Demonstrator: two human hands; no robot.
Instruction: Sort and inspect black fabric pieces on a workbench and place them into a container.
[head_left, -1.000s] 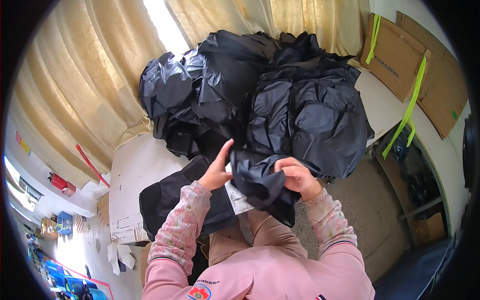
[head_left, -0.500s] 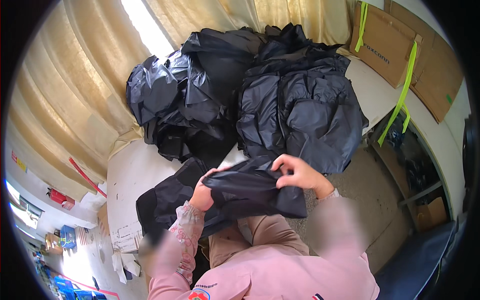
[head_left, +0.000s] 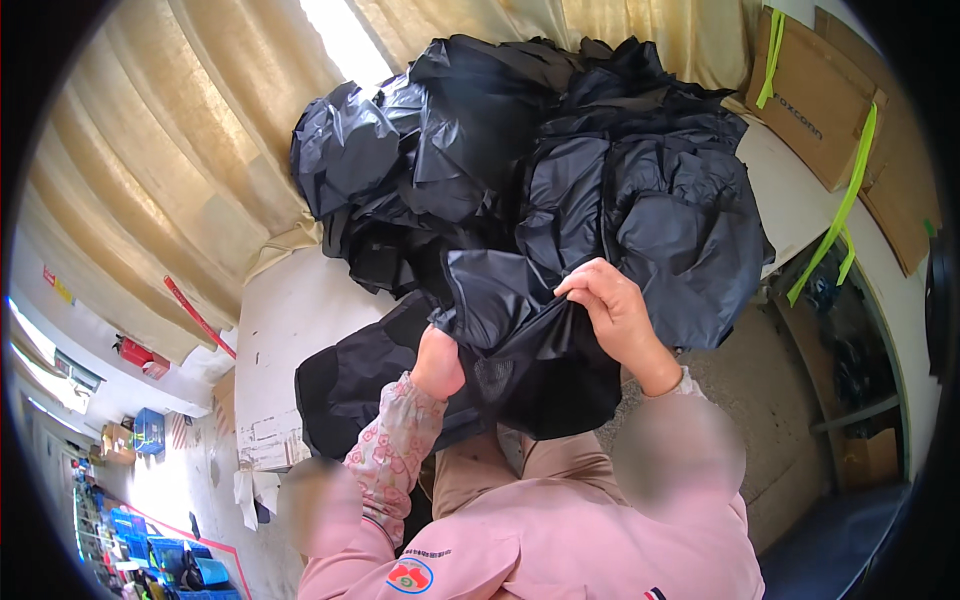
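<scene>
Right hand (head_left: 614, 312), nearly closed, pinches black fabric (head_left: 490, 298); left hand (head_left: 439, 363) at its left edge, fingers hidden, grip unclear.

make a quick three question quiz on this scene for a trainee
1. True or false: the right hand pinches the black cloth.
2. What colour are the straps on the cardboard? A) red B) yellow-green C) white
3. Fill in: behind the black pile hang gold-toned ____.

Key: 1. True. 2. B. 3. Curtains.
</scene>
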